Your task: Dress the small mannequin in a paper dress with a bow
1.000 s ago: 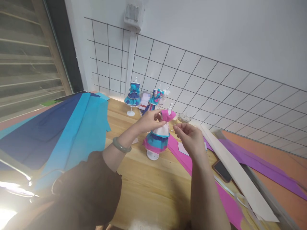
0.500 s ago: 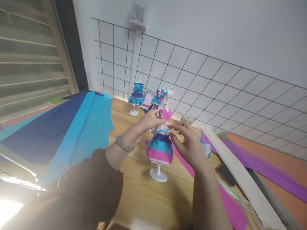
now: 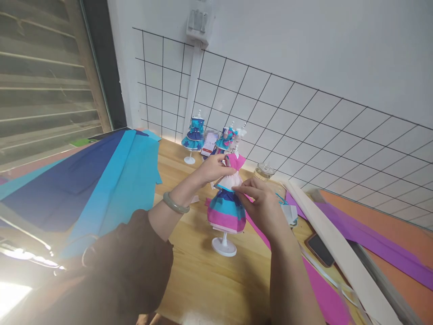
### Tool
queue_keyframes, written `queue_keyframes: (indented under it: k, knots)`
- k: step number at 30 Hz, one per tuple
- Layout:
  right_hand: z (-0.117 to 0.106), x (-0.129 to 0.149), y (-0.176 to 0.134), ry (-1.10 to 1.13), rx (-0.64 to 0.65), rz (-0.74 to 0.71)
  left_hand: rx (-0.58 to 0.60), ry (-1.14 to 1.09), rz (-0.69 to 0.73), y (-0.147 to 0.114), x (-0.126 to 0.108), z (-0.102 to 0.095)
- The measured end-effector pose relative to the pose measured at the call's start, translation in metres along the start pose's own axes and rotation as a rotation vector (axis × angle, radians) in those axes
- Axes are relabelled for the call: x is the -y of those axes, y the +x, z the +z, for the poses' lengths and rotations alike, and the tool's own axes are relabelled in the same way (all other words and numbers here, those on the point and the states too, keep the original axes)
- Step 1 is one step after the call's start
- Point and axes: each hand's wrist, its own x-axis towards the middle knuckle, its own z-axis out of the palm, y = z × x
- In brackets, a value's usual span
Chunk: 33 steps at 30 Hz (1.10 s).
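Note:
A miniature dress (image 3: 226,210) with a pink bodice, a white overlayer edged in blue and a skirt banded navy, turquoise and pink hangs on a small white dress stand (image 3: 223,246). My left hand (image 3: 216,169), below a pale green bangle (image 3: 176,203), grips the dress at the bodice, thumb across its front. With thumb and forefinger together, my right hand (image 3: 259,196) pinches the blue-edged hem of the white layer at its right side. The dress's back is out of sight.
Behind stand another blue doll dress (image 3: 193,134), a small dress with pink bows (image 3: 223,143) and a glass jar (image 3: 264,170). Blue fabric sheets (image 3: 131,171) cover the left. At right lie a dark phone (image 3: 320,249), a long white roll (image 3: 338,243) and purple strips (image 3: 379,246).
My right hand's fingers have closed from a loose, spread pose onto the white layer's hem, which now lies smoother. My left hand keeps its hold on the bodice.

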Motion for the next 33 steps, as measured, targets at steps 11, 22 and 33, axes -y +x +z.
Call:
queue_keyframes:
  k: [11,22,33]
  knots:
    - [-0.024,0.001,-0.001,0.225,0.035,0.182,0.136,0.056,0.124,0.003,0.008,-0.001]
    - [-0.019,-0.018,0.002,0.268,-0.012,0.413,0.266,0.144,0.134,-0.009,-0.003,0.013]
    - [-0.017,-0.027,0.002,0.341,0.037,0.427,0.417,0.13,0.129,-0.01,-0.005,0.01]
